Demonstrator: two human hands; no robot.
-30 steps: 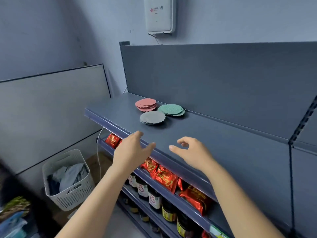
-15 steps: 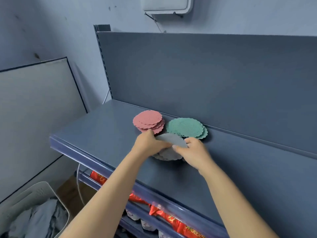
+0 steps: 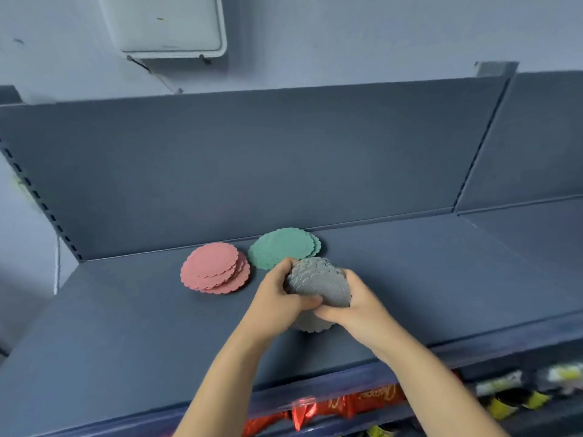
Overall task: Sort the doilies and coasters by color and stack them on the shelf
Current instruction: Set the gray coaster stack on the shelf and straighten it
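Three stacks of scalloped round doilies sit on the dark blue shelf (image 3: 126,326). The pink stack (image 3: 214,271) lies at the left, slightly fanned. The green stack (image 3: 280,247) lies behind, near the back panel. The grey stack (image 3: 318,283) is tilted up off the shelf between both hands. My left hand (image 3: 277,294) grips its left edge, thumb across the front. My right hand (image 3: 353,305) grips its right and lower edge. A few grey doilies show below the hands.
The shelf's back panel (image 3: 252,159) rises behind the stacks. A white box (image 3: 164,26) hangs on the wall above. Red snack packets (image 3: 315,408) fill the shelf below the front edge. A second shelf section (image 3: 530,234) continues to the right.
Both hands reached from the shelf's front edge to the grey stack, took hold of it and tilted it up. The view moved closer and turned down toward the shelf.
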